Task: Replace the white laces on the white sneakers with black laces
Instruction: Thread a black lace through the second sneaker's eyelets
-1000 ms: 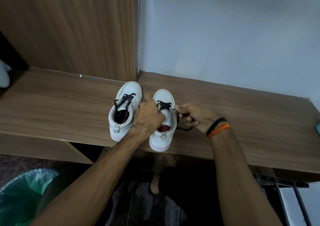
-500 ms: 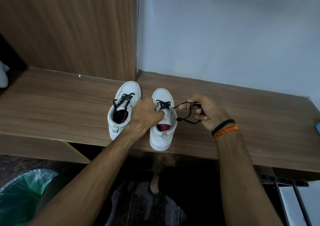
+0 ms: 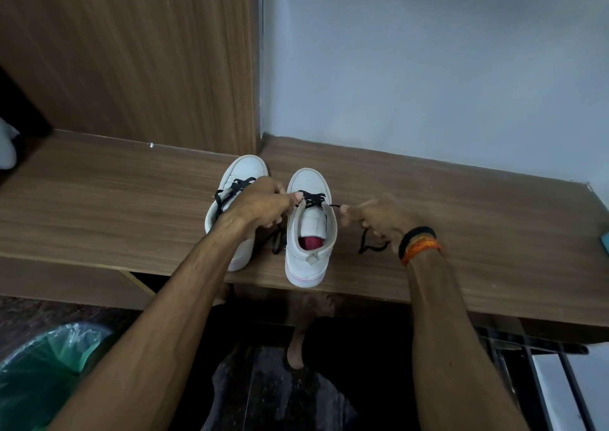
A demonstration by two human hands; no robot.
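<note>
We had the right-hand white leather sneaker (image 3: pixel 309 232) between our hands, our left hand (image 3: pixel 260 204) and right hand (image 3: pixel 379 219) each pinching an end of its thin black lace (image 3: pixel 311 198). Uneven pulling risked unthreading an eyelet or dragging the shoe off the edge.

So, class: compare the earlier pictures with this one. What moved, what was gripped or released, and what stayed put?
The left hand left the right sneaker's collar and now pinches the black lace at its eyelets. The right hand kept hold of the lace end, drawing it out sideways, then lowering; slack trails on the shelf. Both sneakers, including the left sneaker, stayed in place.
</note>
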